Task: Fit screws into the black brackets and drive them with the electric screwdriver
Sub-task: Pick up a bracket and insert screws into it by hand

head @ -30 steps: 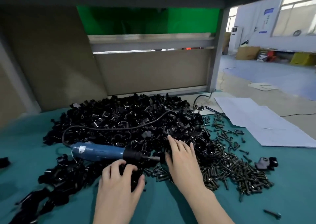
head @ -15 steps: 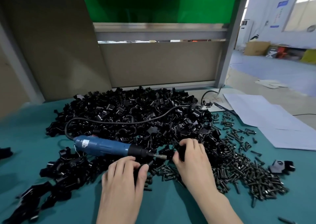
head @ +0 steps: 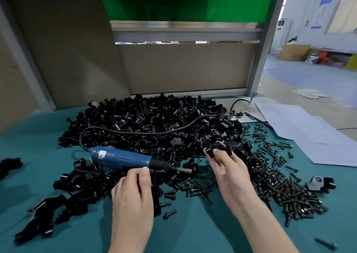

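Currently: your right hand (head: pixel 229 173), fingers pinching one black bracket (head: pixel 218 149); loose screws (head: pixel 280 183) spread just right of those fingers. Your left hand (head: pixel 133 194), fingers curled, contents not discernible. Electric screwdriver (head: pixel 123 159) lying just beyond your left fingers, across the bracket pile (head: pixel 154 121) on the teal table (head: pixel 193 233)

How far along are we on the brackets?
Done: nothing I can confirm; no bracket visibly shows a driven screw. In hand: the right hand holds one black bracket above the heap; the electric screwdriver lies unheld by the left hand. Left: a large bracket heap and a spread of loose screws, so most remains.
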The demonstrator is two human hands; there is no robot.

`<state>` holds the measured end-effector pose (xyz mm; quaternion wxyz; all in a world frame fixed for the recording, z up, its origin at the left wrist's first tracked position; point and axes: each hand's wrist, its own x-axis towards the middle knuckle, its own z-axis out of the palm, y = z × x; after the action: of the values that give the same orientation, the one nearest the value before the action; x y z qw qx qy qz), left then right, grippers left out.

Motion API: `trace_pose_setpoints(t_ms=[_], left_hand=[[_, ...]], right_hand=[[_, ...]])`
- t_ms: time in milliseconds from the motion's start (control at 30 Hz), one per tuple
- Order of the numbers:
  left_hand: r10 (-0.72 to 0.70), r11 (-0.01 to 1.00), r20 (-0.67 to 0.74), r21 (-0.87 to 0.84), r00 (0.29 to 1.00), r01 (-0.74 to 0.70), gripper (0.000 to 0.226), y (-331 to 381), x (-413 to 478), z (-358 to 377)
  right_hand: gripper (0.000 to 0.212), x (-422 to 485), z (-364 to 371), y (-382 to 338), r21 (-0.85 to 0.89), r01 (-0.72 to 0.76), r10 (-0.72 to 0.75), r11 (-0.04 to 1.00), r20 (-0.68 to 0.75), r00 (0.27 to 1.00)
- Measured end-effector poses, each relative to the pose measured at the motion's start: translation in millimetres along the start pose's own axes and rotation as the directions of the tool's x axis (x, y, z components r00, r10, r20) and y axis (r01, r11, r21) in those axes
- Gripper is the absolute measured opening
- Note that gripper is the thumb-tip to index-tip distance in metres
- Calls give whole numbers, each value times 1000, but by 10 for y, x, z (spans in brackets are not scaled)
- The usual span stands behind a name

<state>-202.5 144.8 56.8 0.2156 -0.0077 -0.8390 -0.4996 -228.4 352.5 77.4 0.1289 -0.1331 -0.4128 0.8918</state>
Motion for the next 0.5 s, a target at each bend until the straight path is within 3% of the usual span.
trace_pose_setpoints(t_ms=[67,200,367,500], left_hand=[[-20,999,7,-28,1000,20,29,5,-7,-13],[-54,987,-11,-152,998,52,20,29,-15,-11],[-7,949,-67,-315,998,-15,27,117,-37,-3],[35,936,-125,-343,992,-77,24,148,-42,-21]], right_hand=[[19,-14,13,-12,108,-62,59,992,32,998],[32,-57,25,-9,87,-112,100,990,134,986],[54,-126,101,15,204,-224,174,953,239,955],[39,-214,176,95,154,-268,216,951,288,933]])
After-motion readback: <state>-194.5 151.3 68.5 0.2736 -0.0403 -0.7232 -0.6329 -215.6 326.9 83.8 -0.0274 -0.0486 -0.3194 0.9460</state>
